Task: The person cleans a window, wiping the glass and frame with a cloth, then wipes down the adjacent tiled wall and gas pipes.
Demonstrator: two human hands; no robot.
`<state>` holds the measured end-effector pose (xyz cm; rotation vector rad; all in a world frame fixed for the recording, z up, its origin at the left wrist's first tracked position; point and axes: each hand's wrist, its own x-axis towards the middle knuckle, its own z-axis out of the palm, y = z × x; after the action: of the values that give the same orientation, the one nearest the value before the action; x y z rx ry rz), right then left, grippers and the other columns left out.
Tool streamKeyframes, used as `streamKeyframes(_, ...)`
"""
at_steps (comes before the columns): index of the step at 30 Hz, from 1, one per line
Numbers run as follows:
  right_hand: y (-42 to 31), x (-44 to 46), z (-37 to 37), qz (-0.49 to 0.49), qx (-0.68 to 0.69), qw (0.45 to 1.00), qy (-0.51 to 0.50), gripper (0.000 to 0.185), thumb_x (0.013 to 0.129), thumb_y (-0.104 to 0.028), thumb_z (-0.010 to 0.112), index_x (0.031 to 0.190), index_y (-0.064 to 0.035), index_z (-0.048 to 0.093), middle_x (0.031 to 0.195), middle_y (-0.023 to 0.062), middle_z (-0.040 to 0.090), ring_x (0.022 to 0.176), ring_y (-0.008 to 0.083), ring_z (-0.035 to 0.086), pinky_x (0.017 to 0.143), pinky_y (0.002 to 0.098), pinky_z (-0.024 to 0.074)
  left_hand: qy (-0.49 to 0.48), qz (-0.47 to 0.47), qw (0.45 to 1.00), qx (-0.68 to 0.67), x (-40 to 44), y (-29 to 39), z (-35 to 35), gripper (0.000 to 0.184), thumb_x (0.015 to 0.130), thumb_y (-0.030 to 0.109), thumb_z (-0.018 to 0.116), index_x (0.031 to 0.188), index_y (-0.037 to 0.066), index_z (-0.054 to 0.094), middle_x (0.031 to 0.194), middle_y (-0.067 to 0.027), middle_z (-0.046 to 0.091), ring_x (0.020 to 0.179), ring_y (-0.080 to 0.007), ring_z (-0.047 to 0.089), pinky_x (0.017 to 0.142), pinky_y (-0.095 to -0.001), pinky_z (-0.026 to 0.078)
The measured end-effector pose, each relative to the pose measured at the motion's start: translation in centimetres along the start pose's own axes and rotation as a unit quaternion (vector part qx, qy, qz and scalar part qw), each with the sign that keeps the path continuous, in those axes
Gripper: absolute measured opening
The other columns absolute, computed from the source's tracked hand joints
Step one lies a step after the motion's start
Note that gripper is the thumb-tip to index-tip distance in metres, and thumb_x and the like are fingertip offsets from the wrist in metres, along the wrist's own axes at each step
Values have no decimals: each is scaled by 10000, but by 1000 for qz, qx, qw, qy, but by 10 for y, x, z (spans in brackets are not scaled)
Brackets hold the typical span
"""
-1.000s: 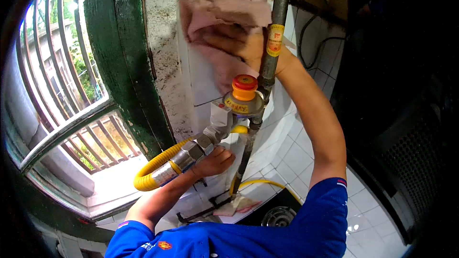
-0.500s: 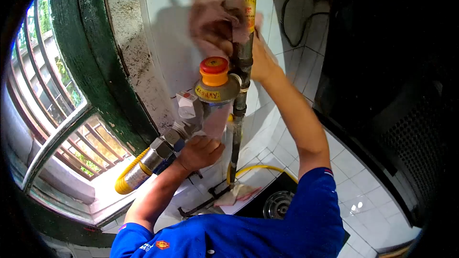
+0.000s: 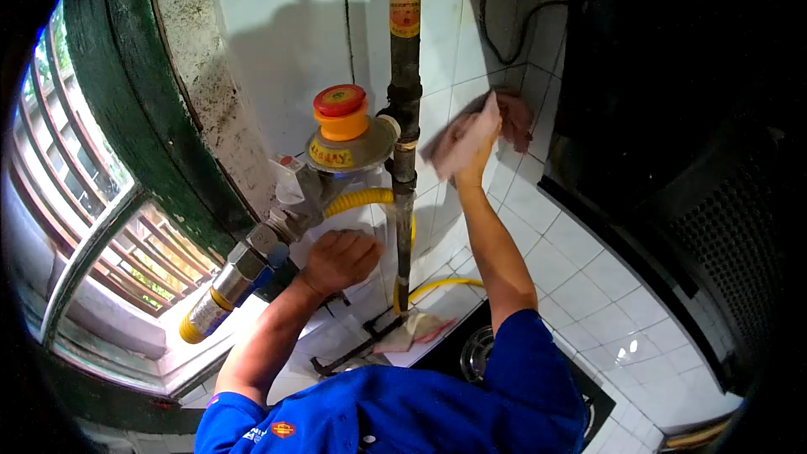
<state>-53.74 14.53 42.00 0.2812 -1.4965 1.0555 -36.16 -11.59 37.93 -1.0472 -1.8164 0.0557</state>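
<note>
My right hand (image 3: 479, 160) grips a pinkish cloth (image 3: 471, 139) in front of the white tiled wall, to the right of the dark vertical pipe (image 3: 405, 67). Folds of the cloth hang on both sides and cover most of the fingers. My left hand (image 3: 343, 259) is closed with its fingers curled, and nothing shows in it. It is below the round grey gas regulator (image 3: 353, 147) with its red and orange cap (image 3: 340, 109), close to the metal valve fittings (image 3: 294, 189). A yellow corrugated hose (image 3: 357, 199) passes behind the regulator.
A barred window (image 3: 109, 210) with a green frame (image 3: 143, 92) stands on the left. At the right is a large dark hood-like panel (image 3: 672, 160). Below lie a gas stove (image 3: 476, 353) and another pale cloth (image 3: 412, 333) beside the pipe's foot. A black cable (image 3: 504, 55) hangs on the tiles.
My right hand has carried the cloth from behind and left of the pipe to its right side, and lower. My left hand stays near the fittings. The view has shifted slightly.
</note>
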Motion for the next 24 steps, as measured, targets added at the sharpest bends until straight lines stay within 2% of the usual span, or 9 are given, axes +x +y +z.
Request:
streamKeyframes(2,30,-9,15,34,137,990,12,376,945,-165,480,1291,-17,481,1164,155,482,1061,286,462,944,398,362,-2,-8,1000,2,-1,0,2,183,701,152,706,878,170,663,894,41,610,757,-117,593,642,-273,433)
streamKeyframes(4,49,-5,6,-87,85,992,-16,275,1015,-238,482,1226,-63,509,953,85,517,914,181,486,814,331,419,-8,-11,1000,1,2,-1,1,200,691,151,709,886,167,666,907,37,615,770,-118,596,648,-269,438)
streamKeyframes(6,-26,41,-30,-272,-458,841,-93,347,1044,-299,425,1300,-68,459,1080,73,548,1046,167,493,921,305,398,45,-3,999,-14,12,-1,-4,118,705,143,738,779,183,655,808,44,614,682,-145,608,546,-302,436)
streamKeyframes(7,-33,54,-33,-294,-530,786,-121,372,1045,-308,413,1328,-68,439,1146,69,528,1092,167,479,958,304,378,43,-4,999,-16,13,-1,-5,118,705,143,738,779,183,655,808,44,614,682,-145,608,546,-302,436)
streamKeyframes(11,9,49,-25,64,-414,863,-284,480,1050,-344,364,1440,-64,360,1409,53,447,1280,170,421,1109,301,297,30,3,1000,-9,11,-3,-5,140,684,130,748,792,172,669,822,34,626,692,-146,614,557,-304,452)
streamKeyframes(12,70,37,-13,45,-98,967,-232,485,1048,-334,377,1453,-68,348,1437,49,426,1302,165,407,1120,302,288,39,3,999,-12,10,-3,-4,149,677,129,747,801,169,674,830,29,629,695,-146,616,560,-307,456)
streamKeyframes(14,94,32,-6,26,232,960,-155,492,1046,-324,389,1466,-72,336,1465,45,406,1324,161,393,1132,304,278,21,3,1000,-13,7,-3,-7,176,690,139,726,855,165,670,869,31,621,753,-136,607,625,-284,454)
streamKeyframes(20,60,39,-6,18,-426,876,-224,199,926,-199,562,1068,-60,540,1026,69,579,939,157,599,742,210,491,11,21,1000,8,3,-4,-6,207,710,156,696,914,160,664,914,32,615,827,-129,600,708,-264,450)
streamKeyframes(24,1,24,10,-99,-102,986,-85,345,938,-167,525,1241,-9,479,1115,102,550,1092,214,514,906,362,395,-1,14,1000,1,6,-5,-7,204,715,156,692,916,159,662,906,29,613,828,-135,602,714,-276,450)
